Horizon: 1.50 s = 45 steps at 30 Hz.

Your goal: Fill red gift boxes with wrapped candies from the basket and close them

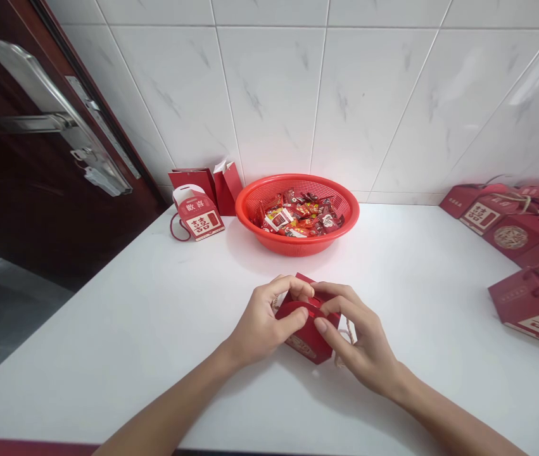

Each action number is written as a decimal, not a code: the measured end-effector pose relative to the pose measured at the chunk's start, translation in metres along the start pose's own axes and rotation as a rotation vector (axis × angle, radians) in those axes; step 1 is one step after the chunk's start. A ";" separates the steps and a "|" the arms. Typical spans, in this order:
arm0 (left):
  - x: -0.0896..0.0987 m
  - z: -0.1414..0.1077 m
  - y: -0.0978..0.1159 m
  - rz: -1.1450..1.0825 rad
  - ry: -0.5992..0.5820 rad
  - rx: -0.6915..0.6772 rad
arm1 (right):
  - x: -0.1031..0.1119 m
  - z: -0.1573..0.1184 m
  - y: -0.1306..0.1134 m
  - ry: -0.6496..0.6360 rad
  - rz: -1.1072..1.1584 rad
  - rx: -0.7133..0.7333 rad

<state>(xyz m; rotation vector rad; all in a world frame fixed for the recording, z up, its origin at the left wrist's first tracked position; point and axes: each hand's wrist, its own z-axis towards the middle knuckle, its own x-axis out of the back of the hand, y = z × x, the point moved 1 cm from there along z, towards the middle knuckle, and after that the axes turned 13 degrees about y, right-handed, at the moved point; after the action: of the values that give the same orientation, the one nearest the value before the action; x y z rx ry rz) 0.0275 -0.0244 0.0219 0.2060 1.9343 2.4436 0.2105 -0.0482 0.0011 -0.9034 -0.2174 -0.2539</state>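
Note:
A small red gift box (311, 339) with a round gold print on its front stands on the white table before me. My left hand (276, 313) grips its top flap from the left, thumb in front and fingers behind. From the right, my right hand (355, 332) pinches the same top flaps with thumb and fingers. A beige twine cord (349, 334) hangs at the box's right side, partly behind my right hand. The inside of the box is hidden. Just beyond it sits a red plastic basket (298, 246) holding many wrapped candies (298, 215).
Left of the basket stand a red box with a cord (200, 218) and red paper bags (228, 188). Several red boxes (519, 235) crowd the table's right side, one box (530, 297) nearer me. A tiled wall (273, 95) backs the white table (155, 354); a dark door (26, 190) is at left.

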 end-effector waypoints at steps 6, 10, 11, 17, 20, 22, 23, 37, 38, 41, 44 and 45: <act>-0.001 -0.002 0.000 0.008 0.022 0.002 | -0.001 0.001 -0.002 0.003 0.000 0.005; -0.001 -0.002 0.000 -0.004 0.002 0.007 | 0.000 0.001 -0.002 0.009 -0.029 0.012; 0.000 -0.002 0.000 -0.012 -0.008 0.013 | 0.000 0.001 -0.002 0.011 -0.035 0.014; 0.000 -0.002 0.001 -0.033 -0.031 0.027 | 0.001 -0.001 0.000 0.014 -0.030 0.007; -0.001 -0.002 0.001 -0.019 -0.020 0.028 | 0.001 -0.001 0.000 0.011 -0.027 0.003; -0.002 -0.002 0.002 -0.009 -0.016 0.028 | 0.001 0.000 0.000 0.009 -0.029 0.009; -0.002 -0.002 0.002 -0.007 -0.014 0.027 | 0.001 0.000 0.000 0.007 -0.030 0.014; 0.029 0.017 0.001 0.229 0.116 0.029 | 0.000 -0.002 0.006 0.069 -0.100 0.069; 0.030 0.017 0.001 0.244 0.098 0.047 | 0.000 -0.002 0.007 0.068 -0.096 0.073; 0.032 0.019 -0.001 0.274 0.060 0.107 | 0.000 -0.002 0.008 0.061 -0.100 0.083; 0.035 0.020 -0.007 0.288 0.046 0.208 | 0.000 -0.002 0.010 0.053 -0.110 0.085; 0.036 0.020 -0.010 0.277 0.037 0.244 | 0.000 -0.002 0.010 0.049 -0.111 0.085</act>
<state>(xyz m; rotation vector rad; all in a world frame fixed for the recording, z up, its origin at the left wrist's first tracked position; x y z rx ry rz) -0.0062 0.0011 0.0201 0.4656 2.3638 2.3690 0.2141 -0.0436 -0.0072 -0.8013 -0.2314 -0.3668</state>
